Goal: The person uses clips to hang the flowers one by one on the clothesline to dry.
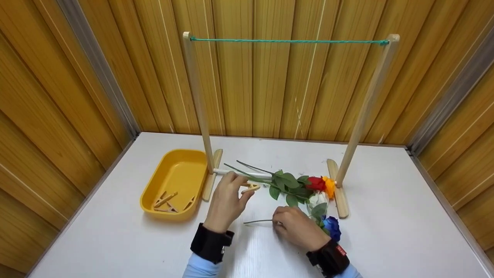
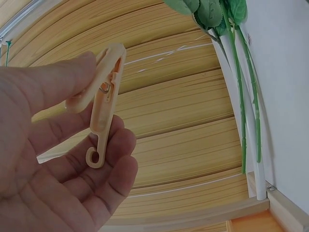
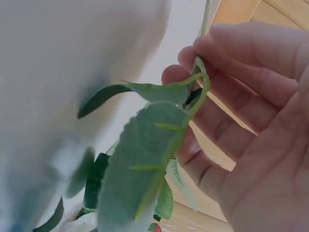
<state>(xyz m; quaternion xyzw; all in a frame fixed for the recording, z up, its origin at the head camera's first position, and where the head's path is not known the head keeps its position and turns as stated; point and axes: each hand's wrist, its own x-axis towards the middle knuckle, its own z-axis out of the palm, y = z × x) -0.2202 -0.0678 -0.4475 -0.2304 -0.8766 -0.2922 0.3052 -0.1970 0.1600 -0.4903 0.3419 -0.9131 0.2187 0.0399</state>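
White surface point(image 1: 389, 235): left fingers point(image 2: 122, 144) pinch a clothespin point(image 2: 101, 117); right fingers point(image 3: 246, 77) pinch a flower stem point(image 1: 257, 221), best held steady, leaves point(image 3: 142, 137) uncrushed.

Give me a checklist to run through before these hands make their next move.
1. Clothespin in the left hand: ok, pinched.
2. Flower stem in the right hand: ok, gripped.
3. Green cord tied across both wooden posts: ok, it looks straight.
4. Clothespin up at the cord: not ok, it is well below.
5. Leaves free of tangles: cannot tell, they overlap.
6. Spare clothespins available: ok, several lie in the yellow tray.
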